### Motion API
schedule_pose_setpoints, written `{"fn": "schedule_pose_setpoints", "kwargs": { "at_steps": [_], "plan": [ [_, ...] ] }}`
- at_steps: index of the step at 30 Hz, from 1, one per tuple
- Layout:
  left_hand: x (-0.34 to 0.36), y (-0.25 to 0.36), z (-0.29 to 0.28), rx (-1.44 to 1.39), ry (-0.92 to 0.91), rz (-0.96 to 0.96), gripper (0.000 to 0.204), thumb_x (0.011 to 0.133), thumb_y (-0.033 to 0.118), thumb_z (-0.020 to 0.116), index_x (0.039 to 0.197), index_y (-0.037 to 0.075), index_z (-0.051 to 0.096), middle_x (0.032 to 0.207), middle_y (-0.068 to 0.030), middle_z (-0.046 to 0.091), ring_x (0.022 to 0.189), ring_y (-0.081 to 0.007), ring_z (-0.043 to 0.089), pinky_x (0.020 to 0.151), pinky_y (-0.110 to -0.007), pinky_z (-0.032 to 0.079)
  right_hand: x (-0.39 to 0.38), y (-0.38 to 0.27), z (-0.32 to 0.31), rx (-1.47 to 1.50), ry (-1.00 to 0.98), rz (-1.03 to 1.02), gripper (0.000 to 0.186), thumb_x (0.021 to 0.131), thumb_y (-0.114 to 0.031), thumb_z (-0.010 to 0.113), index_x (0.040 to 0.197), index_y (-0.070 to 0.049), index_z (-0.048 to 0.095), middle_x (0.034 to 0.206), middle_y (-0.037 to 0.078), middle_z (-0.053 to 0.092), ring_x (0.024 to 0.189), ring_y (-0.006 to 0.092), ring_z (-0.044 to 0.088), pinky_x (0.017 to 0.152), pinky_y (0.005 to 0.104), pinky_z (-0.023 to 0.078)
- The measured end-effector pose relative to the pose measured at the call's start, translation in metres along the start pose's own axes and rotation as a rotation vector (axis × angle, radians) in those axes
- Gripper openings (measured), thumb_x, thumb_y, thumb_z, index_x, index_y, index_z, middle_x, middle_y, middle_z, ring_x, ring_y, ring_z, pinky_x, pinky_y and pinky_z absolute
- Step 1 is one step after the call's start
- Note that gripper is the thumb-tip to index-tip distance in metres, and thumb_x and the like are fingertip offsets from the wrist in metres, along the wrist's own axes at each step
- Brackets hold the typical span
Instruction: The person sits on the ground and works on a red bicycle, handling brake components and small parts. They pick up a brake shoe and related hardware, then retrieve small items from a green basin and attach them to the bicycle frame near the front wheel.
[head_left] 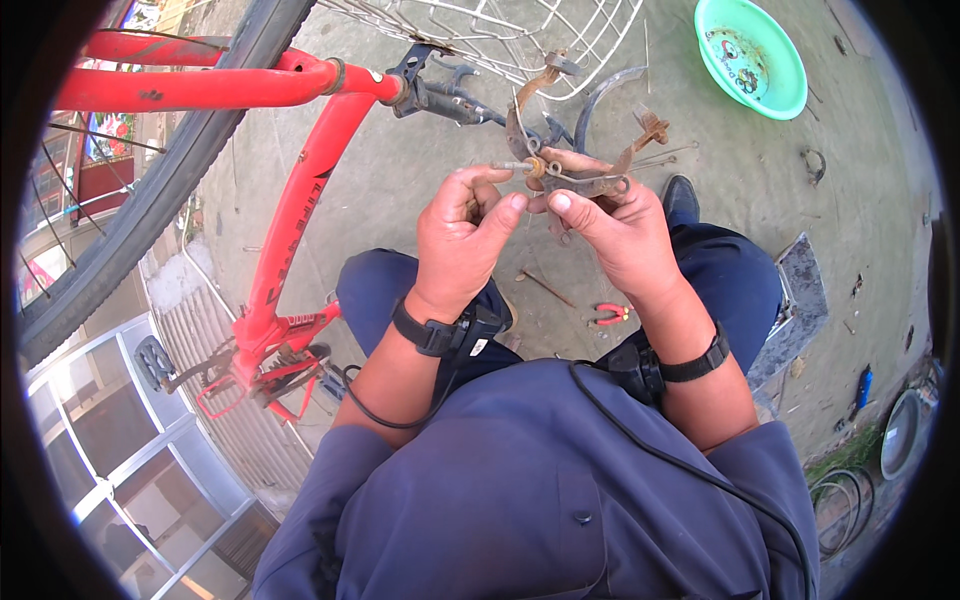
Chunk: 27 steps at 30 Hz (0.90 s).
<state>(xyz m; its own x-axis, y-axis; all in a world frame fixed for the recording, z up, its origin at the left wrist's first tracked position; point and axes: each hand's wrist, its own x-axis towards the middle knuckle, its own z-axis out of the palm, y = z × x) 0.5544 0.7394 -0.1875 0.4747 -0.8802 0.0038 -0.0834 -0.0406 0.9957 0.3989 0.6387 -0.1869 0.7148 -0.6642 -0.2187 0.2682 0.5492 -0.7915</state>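
Observation:
In front of me I hold up a rusty bicycle caliper brake [536, 172], its curved arms spreading away from a central bolt. My left hand [462, 228] is closed, with thumb and fingertips at the bolt end of the brake. My right hand [625, 232] grips the lower arm, its thumb on top and fingers behind. Brown, corroded ends of the arms stick out beyond my fingers. Part of the brake is hidden by my fingertips. At the left stands a red bicycle frame [310, 190], its wheel raised and a white wire basket [490, 35] beyond.
Red-handled pliers [611, 314] and a thin rod [548, 288] lie on the ground between my feet. A green basin [790, 85] stands at the far right. To the right are a blue tool [863, 388], a round metal pan [902, 433] and a coiled hose [850, 510].

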Motion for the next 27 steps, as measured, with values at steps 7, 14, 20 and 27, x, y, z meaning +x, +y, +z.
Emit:
{"fn": "schedule_pose_setpoints", "kwargs": {
  "at_steps": [7,14,20,27],
  "plan": [
    [0.002,0.011,0.003,-0.02,0.014,0.023,0.025,0.092,0.006,0.074,0.114,0.003,0.063,0.072,0.008,0.045,0.066,-0.0023,0.039,0.058,-0.021,0.033,0.004,-0.004,-0.01,0.189,-0.092,0.043,0.048,0.1,-0.026,0.062,0.137,0.003,0.054,0.118,0.018,0.069,0.101,0.025,0.071,0.073,0.0276,0.057],
    [0.001,0.017,0.003,-0.026,-0.013,0.034,0.023,0.094,0.003,0.07,0.116,0.002,0.063,0.08,0.0062,0.052,0.071,-0.0025,0.044,0.063,-0.02,0.036,0.005,-0.002,-0.014,0.426,-0.155,0.106,0.042,0.103,-0.027,0.057,0.129,0.006,0.06,0.117,0.019,0.069,0.101,0.0262,0.072,0.073,0.0279,0.059],
    [-0.001,0.017,0.001,-0.035,-0.008,0.052,0.023,0.094,0.003,0.07,0.115,0.002,0.063,0.081,0.0063,0.051,0.071,-0.0025,0.044,0.063,-0.02,0.035,0.006,-0.001,-0.013,0.476,-0.173,0.118,0.042,0.103,-0.028,0.057,0.128,0.006,0.06,0.116,0.018,0.07,0.1,0.0267,0.072,0.073,0.0279,0.059],
    [-0.008,0.013,-0.013,-0.038,0.034,-0.012,0.02,0.095,0.003,0.068,0.114,0.002,0.063,0.084,0.0055,0.053,0.073,-0.0027,0.045,0.065,-0.02,0.037,0.01,0.0,-0.006,0.04,-0.049,0.029,0.043,0.101,-0.023,0.061,0.136,0.001,0.056,0.116,0.016,0.07,0.098,0.0229,0.071,0.071,0.0266,0.056]
  ]
}}
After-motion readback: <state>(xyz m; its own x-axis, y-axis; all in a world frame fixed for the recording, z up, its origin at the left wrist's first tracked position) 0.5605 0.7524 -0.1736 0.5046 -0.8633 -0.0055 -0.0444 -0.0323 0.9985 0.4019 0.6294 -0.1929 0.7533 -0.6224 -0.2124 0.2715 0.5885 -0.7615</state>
